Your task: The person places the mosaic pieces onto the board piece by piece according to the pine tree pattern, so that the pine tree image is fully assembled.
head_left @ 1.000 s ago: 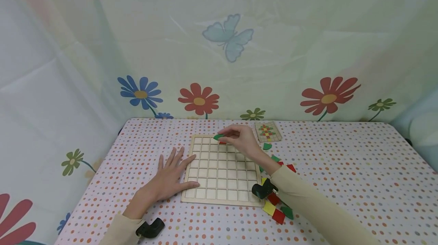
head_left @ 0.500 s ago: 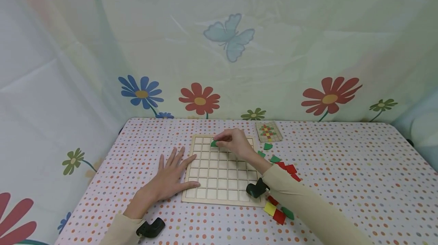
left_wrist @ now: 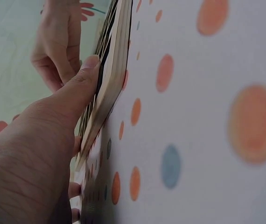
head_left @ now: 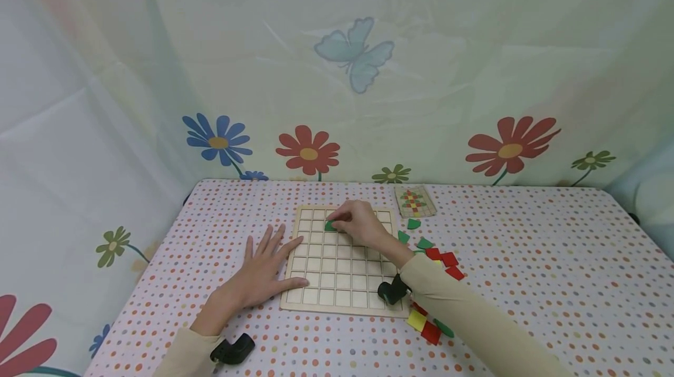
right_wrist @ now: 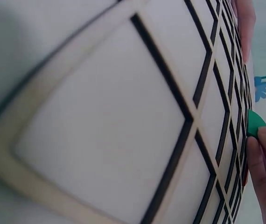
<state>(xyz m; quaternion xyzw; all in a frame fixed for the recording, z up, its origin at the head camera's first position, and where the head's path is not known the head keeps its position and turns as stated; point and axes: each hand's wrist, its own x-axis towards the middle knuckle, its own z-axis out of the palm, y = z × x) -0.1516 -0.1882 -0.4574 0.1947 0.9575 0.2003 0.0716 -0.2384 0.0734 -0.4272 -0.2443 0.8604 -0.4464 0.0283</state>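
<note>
Green piece (right_wrist: 255,123) sits pinched in right hand (head_left: 360,225); right wrist view alone shows red piece (right_wrist: 245,177) beneath; spread left hand (head_left: 258,277) touches board (head_left: 328,280); sleeve (head_left: 463,312) crosses tiles (head_left: 430,333)

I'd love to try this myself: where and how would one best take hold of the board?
Probably by its near rim, coming from the near side: the board lies flat, but its straight edge shows thickness above the cloth. Loose tiles sit close along the right side, likely making that more awkward.
</note>
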